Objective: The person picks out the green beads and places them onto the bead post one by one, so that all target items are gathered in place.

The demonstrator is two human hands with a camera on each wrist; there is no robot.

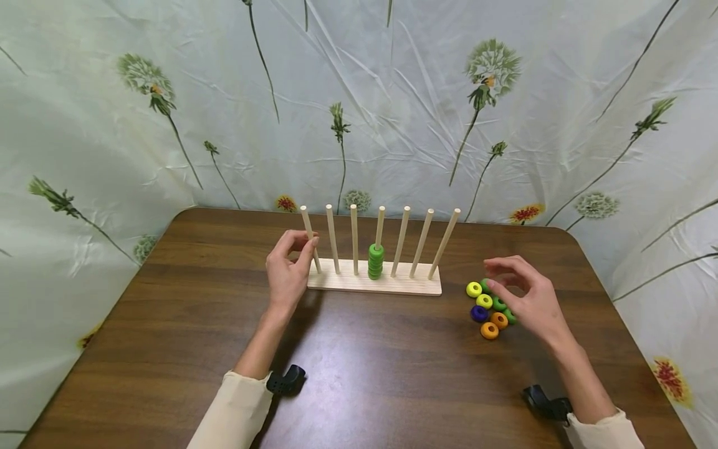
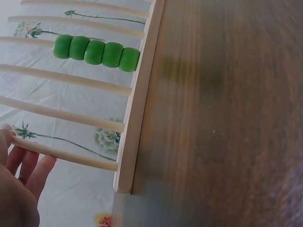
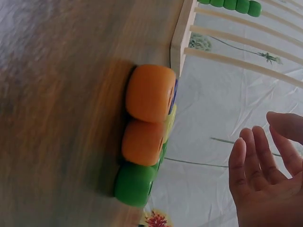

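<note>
A wooden rack (image 1: 370,285) carries a row of several upright pegs. Several green beads (image 1: 376,262) are stacked on its middle peg. My left hand (image 1: 288,267) pinches the leftmost peg (image 2: 71,157) between thumb and fingers. To the right of the rack, my right hand (image 1: 527,299) hovers over a cluster of loose beads, its fingers loosely bent and nothing between them. The cluster holds two yellow beads (image 1: 473,289), a dark blue bead (image 1: 479,313), two orange beads (image 1: 490,330) and green beads (image 1: 499,304). The hand partly covers the green ones.
The rack stands toward the back of a brown wooden table (image 1: 381,374). Behind the table hangs a pale curtain (image 1: 404,125) with a dandelion print. A black strap (image 1: 286,381) circles the left wrist and another black strap (image 1: 546,405) the right.
</note>
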